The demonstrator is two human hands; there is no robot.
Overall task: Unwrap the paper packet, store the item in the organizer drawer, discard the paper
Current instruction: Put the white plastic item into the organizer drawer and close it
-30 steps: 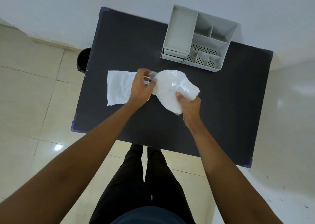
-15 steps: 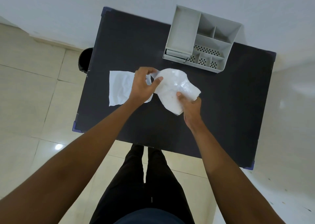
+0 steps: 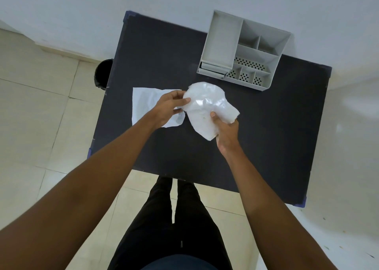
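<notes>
Between both hands, packet (image 3: 207, 107) slants right-downward.

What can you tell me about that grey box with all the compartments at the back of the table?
The grey organizer looks like matte plastic. It stands at the far right of the black table, close to the wall. It has one long open bin on its left, smaller divided compartments on its right, some with perforated floors, and a shallow drawer under the long bin, apparently shut. All visible compartments look empty. Neither of the hands touches it.
</notes>
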